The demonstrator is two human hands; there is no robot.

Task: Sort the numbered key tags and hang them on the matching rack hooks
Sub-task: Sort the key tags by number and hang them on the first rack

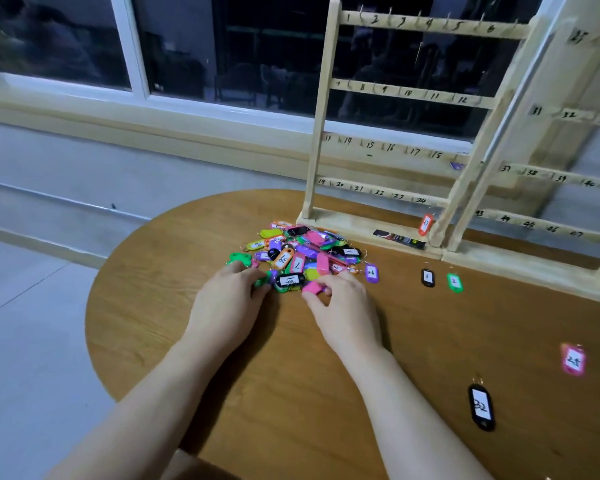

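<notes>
Head view: both hands work the near edge of the tag pile [302,252] on the round worktop [160,265], just near of the rack [409,95]. Left hand [226,303] grip is narrow, fingertips pinching a green tag [263,281]. Right hand [343,306] grip pinches a pink tag [314,288].

Risk: tangled key rings could drag neighbouring tags along when lifted; face-down or blurred numbers could get misread, so a tag lands on the wrong hook.

Tags look small, flat, coloured plastic with white numbered labels. A few loose ones lie right of the pile, including the black tag [481,407] at near right.
</notes>
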